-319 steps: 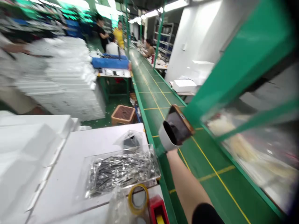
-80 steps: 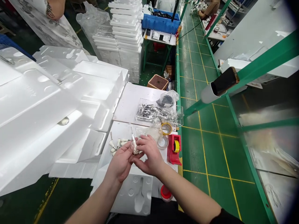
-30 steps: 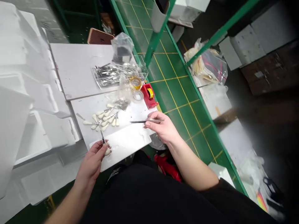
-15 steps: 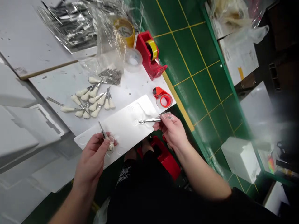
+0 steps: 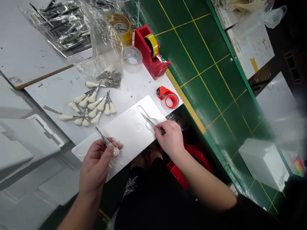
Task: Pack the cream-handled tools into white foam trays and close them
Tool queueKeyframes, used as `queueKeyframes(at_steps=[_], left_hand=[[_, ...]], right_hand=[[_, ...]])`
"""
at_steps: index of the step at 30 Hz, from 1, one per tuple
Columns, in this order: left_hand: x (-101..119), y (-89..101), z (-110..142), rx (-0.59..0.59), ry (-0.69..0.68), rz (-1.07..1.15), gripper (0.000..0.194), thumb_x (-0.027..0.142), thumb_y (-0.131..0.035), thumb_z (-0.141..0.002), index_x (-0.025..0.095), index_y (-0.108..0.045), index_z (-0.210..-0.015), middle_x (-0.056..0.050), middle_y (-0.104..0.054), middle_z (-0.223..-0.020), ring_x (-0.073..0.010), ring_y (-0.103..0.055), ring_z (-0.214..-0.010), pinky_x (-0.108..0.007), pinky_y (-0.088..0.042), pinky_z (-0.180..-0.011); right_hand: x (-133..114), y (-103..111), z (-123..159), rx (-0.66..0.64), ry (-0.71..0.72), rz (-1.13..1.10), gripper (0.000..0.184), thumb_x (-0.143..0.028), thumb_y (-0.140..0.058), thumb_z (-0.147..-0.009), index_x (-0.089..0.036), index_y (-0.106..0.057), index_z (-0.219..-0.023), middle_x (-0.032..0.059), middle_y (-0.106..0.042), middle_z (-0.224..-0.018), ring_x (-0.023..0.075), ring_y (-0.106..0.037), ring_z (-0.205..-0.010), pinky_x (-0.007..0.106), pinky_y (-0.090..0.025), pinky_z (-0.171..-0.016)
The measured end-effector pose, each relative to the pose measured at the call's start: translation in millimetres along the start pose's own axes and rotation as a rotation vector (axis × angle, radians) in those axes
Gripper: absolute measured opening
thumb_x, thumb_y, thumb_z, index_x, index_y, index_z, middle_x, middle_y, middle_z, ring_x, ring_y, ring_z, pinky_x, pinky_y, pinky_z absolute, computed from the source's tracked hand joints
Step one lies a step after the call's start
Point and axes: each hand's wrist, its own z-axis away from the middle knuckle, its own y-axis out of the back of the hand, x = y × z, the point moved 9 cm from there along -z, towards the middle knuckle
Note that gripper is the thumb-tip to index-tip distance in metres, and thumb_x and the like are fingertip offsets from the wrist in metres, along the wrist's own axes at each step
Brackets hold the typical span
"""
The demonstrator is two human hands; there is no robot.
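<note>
A white foam tray [image 5: 130,127] with moulded recesses lies at the near edge of the white table [image 5: 59,92]. My left hand [image 5: 97,166] is closed on a small tool with a cream handle [image 5: 107,145], its metal tip pointing up and left. My right hand [image 5: 169,139] pinches a thin metal tool [image 5: 150,121] and holds it down into a long recess of the tray. A pile of several cream-handled tools [image 5: 91,103] lies just beyond the tray.
A clear bag of metal pieces [image 5: 105,60], a red tape dispenser [image 5: 151,52], clear tape rolls [image 5: 131,59] and a small red tape cutter [image 5: 168,99] sit on the table. A green conveyor [image 5: 206,70] runs on the right. White foam blocks [image 5: 21,143] are at left.
My right hand has turned the thin metal tool and brought it down into the tray's recess. The left hand keeps the cream-handled tool. The view has tilted slightly.
</note>
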Motion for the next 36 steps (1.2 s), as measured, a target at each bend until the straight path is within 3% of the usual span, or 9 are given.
queueKeyframes(at_steps=[6, 14, 20, 22, 24, 28, 30, 33, 36], left_hand=[[-3, 4.4, -1, -0.004, 0.0, -0.021, 0.021, 0.033, -0.072, -0.091, 0.022, -0.066, -0.108, -0.003, -0.071, -0.101, -0.0197, -0.068, -0.1, -0.036, -0.052, -0.099], [1, 1.7, -2, -0.036, 0.049, -0.045, 0.022, 0.034, -0.072, -0.091, 0.023, -0.066, -0.109, -0.002, -0.071, -0.098, -0.0195, -0.067, -0.099, -0.038, -0.051, -0.1], [11, -3.0, 3, -0.029, 0.067, -0.114, 0.024, 0.034, -0.076, -0.088, 0.023, -0.067, -0.108, -0.003, -0.073, -0.101, -0.0213, -0.067, -0.105, -0.039, -0.049, -0.102], [16, -12.3, 5, -0.039, 0.074, -0.104, 0.025, 0.034, -0.079, -0.086, 0.023, -0.068, -0.105, -0.004, -0.073, -0.105, -0.0214, -0.067, -0.11, -0.037, -0.048, -0.103], [19, -28.7, 6, -0.073, 0.104, -0.048, 0.025, 0.033, -0.083, -0.082, 0.022, -0.07, -0.101, -0.004, -0.074, -0.105, -0.0201, -0.067, -0.109, -0.034, -0.049, -0.101], [15, -75.6, 11, -0.202, 0.227, 0.165, 0.026, 0.029, -0.087, -0.076, 0.021, -0.069, -0.093, -0.003, -0.075, -0.096, -0.0186, -0.069, -0.097, -0.034, -0.053, -0.094], [11, -94.3, 14, -0.235, 0.259, 0.21, 0.027, 0.029, -0.088, -0.075, 0.02, -0.07, -0.093, -0.003, -0.075, -0.095, -0.0183, -0.07, -0.094, -0.034, -0.054, -0.092], [5, -108.4, 15, -0.2, 0.264, 0.195, 0.029, 0.03, -0.089, -0.074, 0.019, -0.07, -0.094, -0.003, -0.074, -0.093, -0.0161, -0.07, -0.09, -0.031, -0.054, -0.09], [-7, -115.4, 16, -0.136, 0.346, 0.201, 0.032, 0.031, -0.089, -0.074, 0.019, -0.069, -0.095, -0.001, -0.073, -0.091, -0.0125, -0.068, -0.084, -0.025, -0.054, -0.081]], right_hand=[[-10, -9, -10, 0.068, -0.024, 0.055, 0.019, -0.032, -0.069, -0.092, -0.021, -0.068, -0.077, 0.0026, -0.067, -0.081, 0.0212, -0.059, -0.086, 0.037, -0.035, -0.082], [-9, -22, -19, 0.062, -0.082, 0.142, 0.017, -0.035, -0.071, -0.09, -0.022, -0.064, -0.098, 0.0077, -0.064, -0.095, 0.0284, -0.055, -0.096, 0.042, -0.035, -0.083], [-13, 8, -4, 0.071, -0.048, 0.017, 0.037, -0.038, -0.07, -0.09, -0.021, -0.061, -0.121, 0.0132, -0.06, -0.115, 0.0324, -0.053, -0.107, 0.049, -0.041, -0.09], [-23, 22, 7, 0.063, 0.003, -0.119, 0.034, -0.033, -0.067, -0.092, -0.02, -0.059, -0.122, 0.0132, -0.06, -0.116, 0.0309, -0.054, -0.109, 0.049, -0.043, -0.093], [-35, 23, 21, -0.057, 0.044, -0.357, 0.035, -0.031, -0.066, -0.092, -0.021, -0.056, -0.124, 0.0114, -0.061, -0.116, 0.0265, -0.058, -0.106, 0.045, -0.048, -0.091], [-56, -7, 53, -0.383, -0.05, -0.937, 0.046, -0.04, -0.069, -0.093, -0.027, -0.049, -0.132, 0.007, -0.065, -0.113, 0.019, -0.065, -0.091, 0.033, -0.055, -0.075], [-50, -13, 60, -0.321, -0.151, -1.096, 0.038, -0.038, -0.063, -0.098, -0.029, -0.046, -0.131, 0.0053, -0.067, -0.107, 0.0182, -0.067, -0.09, 0.033, -0.057, -0.075], [-33, 2, 61, -0.075, -0.099, -0.894, 0.041, -0.031, -0.064, -0.097, -0.031, -0.047, -0.134, 0.0088, -0.065, -0.118, 0.022, -0.066, -0.104, 0.04, -0.058, -0.087], [-38, 20, 61, 0.009, 0.207, -0.513, 0.043, -0.029, -0.072, -0.091, -0.032, -0.057, -0.131, 0.0113, -0.06, -0.13, 0.0269, -0.06, -0.117, 0.046, -0.055, -0.096]])
